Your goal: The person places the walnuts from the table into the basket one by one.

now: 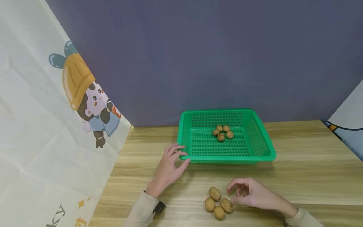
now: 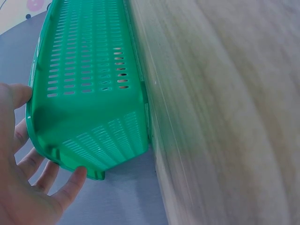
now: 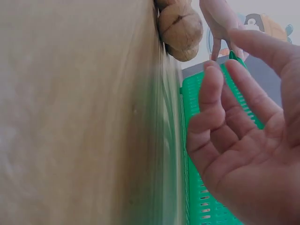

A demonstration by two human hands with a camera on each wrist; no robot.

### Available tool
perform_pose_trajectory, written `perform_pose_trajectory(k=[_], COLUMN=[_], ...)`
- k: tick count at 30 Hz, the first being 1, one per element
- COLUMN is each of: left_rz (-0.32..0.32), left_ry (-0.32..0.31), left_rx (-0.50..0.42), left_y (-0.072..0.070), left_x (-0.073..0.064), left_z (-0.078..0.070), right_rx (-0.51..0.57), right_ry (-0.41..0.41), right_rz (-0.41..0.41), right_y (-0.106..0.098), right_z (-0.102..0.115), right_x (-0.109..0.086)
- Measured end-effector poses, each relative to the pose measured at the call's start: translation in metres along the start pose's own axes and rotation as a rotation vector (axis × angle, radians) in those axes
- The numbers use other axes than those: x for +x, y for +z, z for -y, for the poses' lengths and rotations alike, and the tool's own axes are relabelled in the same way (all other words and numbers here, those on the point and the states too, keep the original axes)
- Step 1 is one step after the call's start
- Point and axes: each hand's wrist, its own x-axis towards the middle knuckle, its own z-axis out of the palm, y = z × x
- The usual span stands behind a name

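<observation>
Lying near slotted basket (image 1: 224, 158), 4 ridged walnuts (image 1: 226, 205)

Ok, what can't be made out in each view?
Left wrist: walnuts in the basket, mostly hidden by its slotted wall.
Right wrist: number of loose walnuts; they overlap and the top edge cuts them off.
Head: printed lettering and right sleeve, cut off by the bottom edge.

- Basket (image 1: 227, 158): bright green, slotted in rows
- Walnuts (image 1: 210, 204): tan, veined with darker lines
- Tabletop (image 1: 312, 160): yellowish wood, streaked brown grain
- Backdrop (image 1: 198, 56): plain slate blue
- Sheet (image 1: 31, 126): white, printed with an orange-hatted cartoon figure (image 1: 76, 80)
- Sleeves (image 1: 141, 209): beige
</observation>
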Motion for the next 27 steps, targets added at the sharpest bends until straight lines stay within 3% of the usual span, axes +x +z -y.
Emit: perform_pose_trajectory(k=[10,19,27], left_rz=[0.004,0.008,0.003], left_ry=[0.006,-0.005,-0.001], left_rx=[-0.002,0.005,0.002], left_y=[0.0,-0.001,-0.001], left_x=[0.001,-0.001,0.0], left_z=[0.0,-0.002,-0.003], right_rx=[-0.012,-0.022,-0.034], right_ry=[0.004,0.037,0.017], right_rz=[0.113,0.155,0.151], right_y=[0.007,0.01,0.013], right_z=[0.001,0.003,0.0], right_x=[-0.003,-0.004,-0.003])
